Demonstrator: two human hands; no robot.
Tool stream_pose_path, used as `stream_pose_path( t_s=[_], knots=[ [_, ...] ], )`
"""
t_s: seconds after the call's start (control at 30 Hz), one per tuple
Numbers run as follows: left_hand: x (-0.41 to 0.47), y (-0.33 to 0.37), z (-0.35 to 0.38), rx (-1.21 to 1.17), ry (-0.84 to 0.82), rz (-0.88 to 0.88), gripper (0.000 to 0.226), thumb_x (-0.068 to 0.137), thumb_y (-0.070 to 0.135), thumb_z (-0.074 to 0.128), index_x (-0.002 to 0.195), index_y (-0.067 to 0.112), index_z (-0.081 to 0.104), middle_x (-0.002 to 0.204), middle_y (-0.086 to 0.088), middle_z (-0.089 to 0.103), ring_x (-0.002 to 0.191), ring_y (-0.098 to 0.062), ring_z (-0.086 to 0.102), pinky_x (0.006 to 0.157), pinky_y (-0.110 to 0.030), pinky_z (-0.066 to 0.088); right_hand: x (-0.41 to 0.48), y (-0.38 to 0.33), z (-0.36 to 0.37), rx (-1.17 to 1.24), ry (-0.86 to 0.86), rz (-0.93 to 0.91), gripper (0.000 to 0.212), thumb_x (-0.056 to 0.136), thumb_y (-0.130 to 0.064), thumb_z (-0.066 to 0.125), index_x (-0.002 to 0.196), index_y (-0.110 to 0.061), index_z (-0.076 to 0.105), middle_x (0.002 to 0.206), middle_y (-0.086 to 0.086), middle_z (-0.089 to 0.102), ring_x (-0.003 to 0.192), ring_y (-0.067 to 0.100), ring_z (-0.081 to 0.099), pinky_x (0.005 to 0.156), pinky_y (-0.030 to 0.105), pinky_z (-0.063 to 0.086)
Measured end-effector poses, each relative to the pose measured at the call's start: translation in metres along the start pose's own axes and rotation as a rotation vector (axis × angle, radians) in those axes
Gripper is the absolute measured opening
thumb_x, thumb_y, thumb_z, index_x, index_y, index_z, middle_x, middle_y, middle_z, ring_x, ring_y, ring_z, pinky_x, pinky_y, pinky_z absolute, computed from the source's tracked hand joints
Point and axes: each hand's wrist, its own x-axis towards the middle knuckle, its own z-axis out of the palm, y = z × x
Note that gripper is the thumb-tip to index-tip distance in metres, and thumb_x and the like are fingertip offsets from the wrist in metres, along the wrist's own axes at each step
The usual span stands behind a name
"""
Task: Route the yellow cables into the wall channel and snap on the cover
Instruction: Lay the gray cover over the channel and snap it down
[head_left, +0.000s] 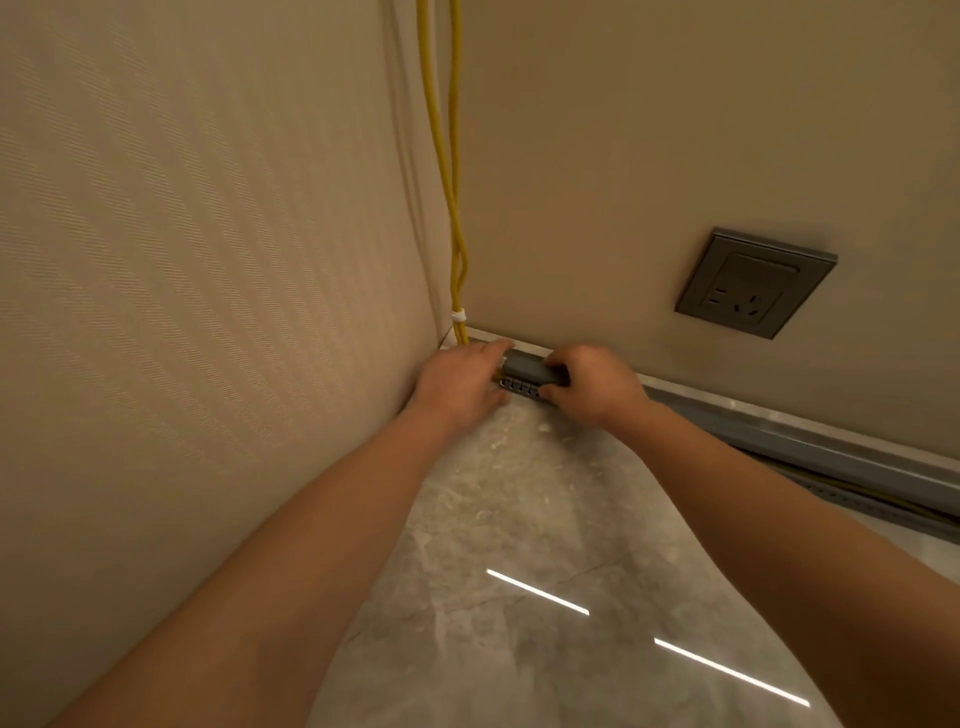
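Yellow cables (450, 171) drop into the slotted channel (518, 387), both hands (530, 382) gripping its grey cover (524, 367).

A dark grey wall socket (756, 283) sits on the beige right wall (675, 130). The left wall (182, 260) has ribbed wallpaper. The glossy marble floor (519, 519) reflects two bright light strips (537, 592).

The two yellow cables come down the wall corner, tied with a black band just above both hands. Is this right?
Not quite: the head view shows a white band, not black. It ties the two yellow cables in the corner, just above the left hand and right hand.
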Motion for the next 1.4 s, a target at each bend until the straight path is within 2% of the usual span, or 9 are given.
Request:
stream_pose_path(
  t_s=[0.13,0.37,0.5,0.77,0.93,1.07,1.17,1.3,1.4],
  knots=[
    [0.002,0.004,0.014,-0.070,0.053,-0.016,0.055,0.085,0.039,0.067,0.136,0.029,0.049,0.127,0.001,0.061,0.117,-0.021,0.057,0.092,-0.035,0.049,-0.001,0.002,0.003,0.032,0.005,0.005,0.032,0.085,-0.031,0.063,0.115,-0.021,0.069,0.105,0.005,0.071,0.094,0.027,0.064,0.070,0.031,0.048],
    [0.010,0.002,0.018,-0.086,0.092,-0.036,0.043,0.085,0.039,0.068,0.126,0.031,0.060,0.115,0.002,0.066,0.111,-0.018,0.059,0.087,-0.032,0.050,0.006,0.001,-0.009,-0.076,-0.137,-0.047,0.025,0.089,-0.031,0.057,0.103,-0.016,0.071,0.092,0.010,0.069,0.073,0.024,0.052,0.061,0.030,0.040],
    [0.012,0.001,0.017,-0.100,0.081,-0.039,0.037,0.084,0.037,0.069,0.120,0.029,0.064,0.112,0.002,0.068,0.110,-0.018,0.060,0.087,-0.034,0.050,0.005,-0.008,-0.011,-0.259,-0.132,-0.088,0.027,0.088,-0.036,0.055,0.095,-0.014,0.068,0.095,0.011,0.067,0.078,0.028,0.057,0.062,0.030,0.040],
    [0.012,0.000,0.023,0.013,0.122,0.035,0.034,0.087,0.039,0.064,0.118,0.024,0.065,0.110,-0.003,0.068,0.103,-0.024,0.063,0.079,-0.036,0.050,-0.003,-0.025,-0.007,-0.508,-0.096,-0.144,0.025,0.095,-0.021,0.047,0.102,-0.006,0.065,0.104,0.013,0.064,0.093,0.035,0.063,0.063,0.031,0.038],
    [0.012,0.000,0.026,0.039,0.138,0.069,0.032,0.087,0.039,0.063,0.116,0.027,0.067,0.105,-0.002,0.070,0.097,-0.024,0.066,0.073,-0.034,0.049,0.002,-0.032,-0.012,-0.486,-0.133,-0.089,0.028,0.093,-0.032,0.051,0.099,-0.009,0.065,0.078,0.005,0.051,0.079,0.031,0.058,0.062,0.031,0.040],
    [0.014,0.000,0.023,0.027,0.112,0.059,0.030,0.087,0.037,0.063,0.115,0.028,0.069,0.104,-0.002,0.071,0.096,-0.024,0.067,0.073,-0.034,0.049,0.008,-0.035,-0.003,-0.453,-0.197,-0.038,0.027,0.096,-0.026,0.049,0.111,-0.009,0.063,0.106,0.011,0.063,0.101,0.032,0.062,0.069,0.034,0.042],
    [0.012,0.000,0.022,0.034,0.104,0.061,0.031,0.088,0.038,0.062,0.117,0.027,0.068,0.107,-0.003,0.070,0.098,-0.024,0.066,0.075,-0.035,0.050,0.007,-0.029,0.002,-0.388,-0.168,-0.027,0.032,0.095,-0.033,0.049,0.112,-0.010,0.062,0.113,0.012,0.063,0.104,0.032,0.061,0.073,0.035,0.044],
    [0.007,-0.001,0.020,0.150,0.147,0.164,0.029,0.090,0.040,0.057,0.112,0.024,0.067,0.106,0.000,0.068,0.099,-0.021,0.064,0.071,-0.034,0.047,0.012,-0.022,-0.006,-0.296,-0.240,-0.022,0.034,0.092,-0.044,0.053,0.102,-0.013,0.063,0.106,0.010,0.065,0.098,0.031,0.061,0.070,0.031,0.041],
    [-0.002,-0.003,0.018,0.157,0.196,0.287,0.043,0.082,0.042,0.066,0.120,0.020,0.065,0.122,0.002,0.067,0.110,-0.020,0.063,0.080,-0.034,0.050,0.016,-0.019,-0.014,-0.190,-0.337,-0.014,0.030,0.091,-0.046,0.054,0.084,-0.017,0.057,0.089,0.008,0.060,0.082,0.027,0.055,0.066,0.031,0.040]
  ],
)
